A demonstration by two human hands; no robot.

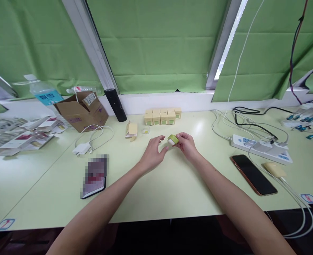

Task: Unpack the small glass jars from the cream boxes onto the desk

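Between thumb and fingers, my right hand [187, 145] grips a small green and white object [173, 139] above the middle of the table; its exact kind is too small to make out. My left hand [153, 152] is just left of it, thumb and fingers apart, holding nothing. Beyond the hands lies a small clear round piece with a yellow centre [145, 131]. An opened small cardboard box [131, 130] stands to its left. Against the wall, several small tan boxes with green labels [163, 117] are lined up in a block.
A tablet-like device [95, 177], partly pixelated, lies left, near a white charger [82, 148]. Behind are a brown carton [83, 111] and black cylinder [116, 105]. On the right are a phone [253, 174], a power strip [261, 148], a yellow case [274, 169] and loose cables.
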